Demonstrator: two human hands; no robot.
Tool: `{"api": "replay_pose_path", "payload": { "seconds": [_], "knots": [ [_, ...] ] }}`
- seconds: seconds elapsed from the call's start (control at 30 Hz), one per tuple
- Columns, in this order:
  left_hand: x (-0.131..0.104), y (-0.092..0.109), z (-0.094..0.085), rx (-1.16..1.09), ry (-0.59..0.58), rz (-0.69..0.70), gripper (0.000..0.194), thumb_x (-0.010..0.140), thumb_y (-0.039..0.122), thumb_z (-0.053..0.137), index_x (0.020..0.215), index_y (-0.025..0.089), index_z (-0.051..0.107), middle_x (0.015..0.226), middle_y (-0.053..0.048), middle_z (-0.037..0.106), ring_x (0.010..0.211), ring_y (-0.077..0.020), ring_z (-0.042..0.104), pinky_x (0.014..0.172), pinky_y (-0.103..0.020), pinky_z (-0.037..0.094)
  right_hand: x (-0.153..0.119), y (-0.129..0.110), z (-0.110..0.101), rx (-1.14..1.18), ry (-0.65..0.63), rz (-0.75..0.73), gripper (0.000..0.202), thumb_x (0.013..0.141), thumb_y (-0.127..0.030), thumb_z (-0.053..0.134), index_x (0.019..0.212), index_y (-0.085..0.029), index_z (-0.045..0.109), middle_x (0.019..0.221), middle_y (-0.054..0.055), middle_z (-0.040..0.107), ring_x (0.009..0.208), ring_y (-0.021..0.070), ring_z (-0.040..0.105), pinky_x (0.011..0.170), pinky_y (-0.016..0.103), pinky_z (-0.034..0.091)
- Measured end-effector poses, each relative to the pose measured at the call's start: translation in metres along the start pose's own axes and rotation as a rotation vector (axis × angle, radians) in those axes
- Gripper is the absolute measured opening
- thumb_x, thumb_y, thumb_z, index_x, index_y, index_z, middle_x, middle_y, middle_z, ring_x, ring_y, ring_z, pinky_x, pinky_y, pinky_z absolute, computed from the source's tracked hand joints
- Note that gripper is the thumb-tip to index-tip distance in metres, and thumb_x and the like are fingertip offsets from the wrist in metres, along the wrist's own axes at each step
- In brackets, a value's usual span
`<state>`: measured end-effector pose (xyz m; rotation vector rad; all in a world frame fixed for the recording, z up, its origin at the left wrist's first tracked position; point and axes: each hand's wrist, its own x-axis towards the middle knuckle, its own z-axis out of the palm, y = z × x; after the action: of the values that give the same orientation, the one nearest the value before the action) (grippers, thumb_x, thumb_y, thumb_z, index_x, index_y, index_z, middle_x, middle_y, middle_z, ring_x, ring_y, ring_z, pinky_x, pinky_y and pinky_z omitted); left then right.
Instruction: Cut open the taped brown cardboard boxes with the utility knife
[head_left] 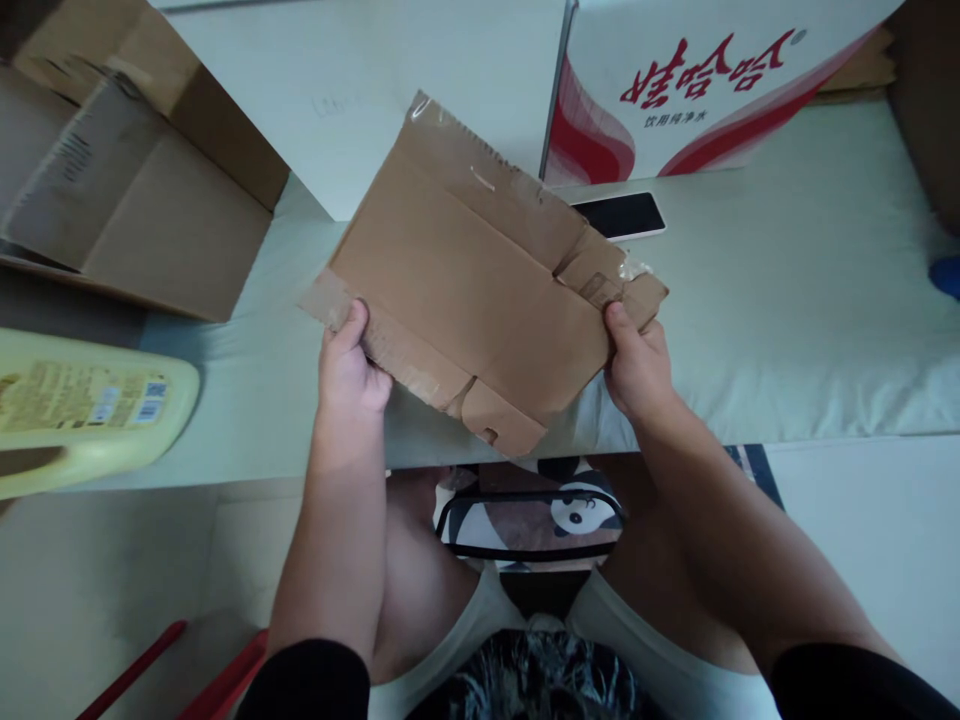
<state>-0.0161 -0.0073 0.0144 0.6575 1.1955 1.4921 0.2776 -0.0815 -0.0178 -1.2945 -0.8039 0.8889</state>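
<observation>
Between my two hands I hold a flattened brown cardboard box (457, 275), tilted, above the front edge of a surface covered in pale green cloth. My left hand (349, 360) grips its left corner, thumb on top and fingers hidden beneath. At the right end, my right hand (636, 360) pinches the board close to a torn flap, the thumb again on top. Clear tape clings along the upper edge and to both end corners. Behind the cardboard, a phone with a dark screen (626, 215) lies partly covered.
Open cardboard boxes (180, 210) stand at the left, behind a pale yellow jug (90, 410). A white carton with red lettering (675, 110) stands at the back beside a plain white panel (390, 60). A panda-print mat (517, 525) shows below, between my legs.
</observation>
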Motion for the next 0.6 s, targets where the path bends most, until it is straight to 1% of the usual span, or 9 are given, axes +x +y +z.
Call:
{"api": "replay_pose_path", "payload": {
  "seconds": [0.07,0.13,0.23,0.3,0.4,0.47,0.5,0.53,0.6],
  "knots": [
    [0.002,-0.001,-0.003,-0.031,-0.051,-0.050,0.026,0.087,0.033,0.074,0.110,0.022,0.072,0.129,-0.007,0.078,0.134,-0.0271,0.068,0.112,-0.040,0.060,-0.001,-0.003,-0.001,0.037,-0.007,0.017,0.058,0.081,-0.075,0.071,0.108,-0.025,0.074,0.119,0.008,0.079,0.118,0.0318,0.074,0.106,0.052,0.060],
    [0.003,-0.005,-0.006,-0.056,-0.106,-0.067,0.030,0.087,0.038,0.075,0.112,0.022,0.071,0.134,-0.007,0.076,0.139,-0.0281,0.064,0.113,-0.040,0.060,-0.005,-0.007,-0.004,0.064,-0.077,0.041,0.058,0.079,-0.075,0.073,0.106,-0.024,0.073,0.118,0.009,0.079,0.116,0.0320,0.075,0.105,0.052,0.061],
    [0.000,-0.015,-0.006,-0.045,-0.158,-0.026,0.035,0.086,0.046,0.077,0.111,0.023,0.071,0.139,-0.008,0.074,0.144,-0.0290,0.060,0.114,-0.041,0.058,-0.015,-0.012,-0.012,0.034,-0.235,0.073,0.063,0.069,-0.072,0.084,0.108,-0.024,0.072,0.117,0.010,0.079,0.114,0.0328,0.074,0.104,0.054,0.061],
    [-0.005,-0.021,-0.001,-0.013,-0.155,0.030,0.037,0.084,0.049,0.077,0.109,0.024,0.070,0.138,-0.007,0.074,0.143,-0.0289,0.061,0.115,-0.042,0.058,-0.021,-0.015,-0.019,-0.010,-0.280,0.104,0.069,0.061,-0.070,0.090,0.109,-0.024,0.071,0.117,0.011,0.079,0.115,0.0331,0.073,0.105,0.054,0.060],
    [-0.013,-0.026,0.009,0.047,-0.121,0.116,0.043,0.079,0.053,0.081,0.111,0.026,0.069,0.132,-0.005,0.076,0.137,-0.0290,0.065,0.114,-0.044,0.057,-0.027,-0.021,-0.030,-0.049,-0.256,0.187,0.071,0.055,-0.070,0.092,0.106,-0.024,0.072,0.116,0.011,0.079,0.114,0.0336,0.073,0.104,0.055,0.060],
    [-0.017,-0.030,0.016,0.085,-0.093,0.170,0.047,0.076,0.054,0.082,0.111,0.027,0.068,0.128,-0.004,0.077,0.133,-0.0290,0.066,0.115,-0.043,0.056,-0.026,-0.027,-0.037,-0.024,-0.233,0.215,0.070,0.055,-0.069,0.092,0.106,-0.024,0.072,0.116,0.010,0.079,0.114,0.0332,0.073,0.104,0.053,0.061],
    [-0.019,-0.032,0.018,0.104,-0.087,0.193,0.047,0.076,0.057,0.080,0.110,0.026,0.068,0.125,-0.005,0.077,0.132,-0.0288,0.067,0.115,-0.043,0.056,-0.025,-0.029,-0.040,0.003,-0.223,0.211,0.070,0.055,-0.067,0.092,0.106,-0.024,0.071,0.116,0.010,0.078,0.115,0.0328,0.072,0.103,0.052,0.061],
    [-0.020,-0.036,0.020,0.126,-0.094,0.212,0.047,0.079,0.061,0.074,0.109,0.025,0.067,0.124,-0.006,0.077,0.131,-0.0286,0.068,0.114,-0.043,0.055,-0.024,-0.032,-0.043,0.033,-0.212,0.198,0.068,0.056,-0.066,0.091,0.106,-0.024,0.071,0.114,0.009,0.078,0.115,0.0325,0.072,0.103,0.051,0.062],
    [-0.024,-0.045,0.020,0.223,-0.132,0.241,0.054,0.090,0.072,0.050,0.107,0.023,0.066,0.121,-0.009,0.076,0.126,-0.0281,0.070,0.112,-0.045,0.056,-0.020,-0.037,-0.048,0.091,-0.175,0.158,0.065,0.057,-0.063,0.090,0.106,-0.025,0.070,0.111,0.008,0.078,0.116,0.0321,0.072,0.103,0.050,0.062]
  ]
}}
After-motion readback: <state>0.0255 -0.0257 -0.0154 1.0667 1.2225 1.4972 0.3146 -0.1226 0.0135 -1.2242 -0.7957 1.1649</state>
